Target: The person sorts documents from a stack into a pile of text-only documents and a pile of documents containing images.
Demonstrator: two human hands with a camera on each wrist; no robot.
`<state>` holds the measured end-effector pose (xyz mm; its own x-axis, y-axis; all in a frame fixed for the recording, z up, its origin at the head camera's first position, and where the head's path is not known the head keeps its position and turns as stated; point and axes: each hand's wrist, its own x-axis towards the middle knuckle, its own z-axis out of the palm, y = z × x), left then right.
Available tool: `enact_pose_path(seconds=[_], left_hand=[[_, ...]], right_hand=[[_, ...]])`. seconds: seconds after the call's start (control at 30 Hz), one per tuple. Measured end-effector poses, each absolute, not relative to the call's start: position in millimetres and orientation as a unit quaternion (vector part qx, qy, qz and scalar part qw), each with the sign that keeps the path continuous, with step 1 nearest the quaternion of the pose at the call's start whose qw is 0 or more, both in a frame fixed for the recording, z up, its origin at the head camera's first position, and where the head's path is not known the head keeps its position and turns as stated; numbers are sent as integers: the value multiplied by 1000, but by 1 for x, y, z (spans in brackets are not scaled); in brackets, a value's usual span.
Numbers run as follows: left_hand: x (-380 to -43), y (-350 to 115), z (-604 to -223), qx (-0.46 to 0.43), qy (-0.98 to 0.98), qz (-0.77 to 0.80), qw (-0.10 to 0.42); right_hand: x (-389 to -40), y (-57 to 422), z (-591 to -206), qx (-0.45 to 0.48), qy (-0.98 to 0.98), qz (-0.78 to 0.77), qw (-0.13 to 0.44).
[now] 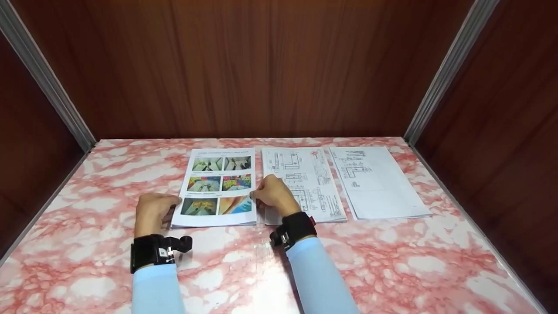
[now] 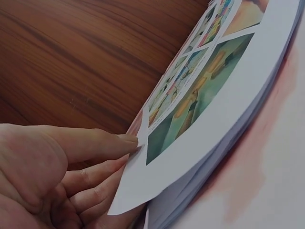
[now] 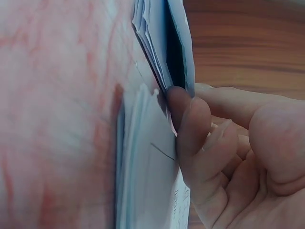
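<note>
A white sheet printed with several colour photos (image 1: pixel 218 195) tops the left paper stack on the table. At its left edge my left hand (image 1: pixel 150 209) pinches the sheet, thumb above and fingers beneath. My right hand (image 1: pixel 277 192) pinches the opposite edge between thumb and forefinger. In the right wrist view a dark gap shows between the lifted sheet (image 3: pixel 188 47) and the stacked papers (image 3: pixel 150 43) under it. The sheet's near left corner (image 2: pixel 121 200) stands off the pages below in the left wrist view.
Just right of it lies a stack of technical drawings (image 1: pixel 322 192) with a red mark, partly under my right hand. Farther right is another paper stack (image 1: pixel 388 196) with a smaller drawing. Brown wood-grain panels (image 1: pixel 261 69) enclose the red-and-white marbled table (image 1: pixel 392 270).
</note>
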<state>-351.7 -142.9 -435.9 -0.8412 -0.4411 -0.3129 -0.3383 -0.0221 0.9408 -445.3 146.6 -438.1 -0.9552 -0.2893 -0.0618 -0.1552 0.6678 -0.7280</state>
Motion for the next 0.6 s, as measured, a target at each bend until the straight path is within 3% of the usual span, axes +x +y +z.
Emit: enact_pose_path(seconds=[0.37,0.6], left_hand=[[-355,-144,-436,286,-813,-499,91],[-360,-139,-436,271,-822,-493,84]], right_hand=[[-435,142,-424,-119,932,-341,32],[-434,138,-427,-137,941,-308,13]])
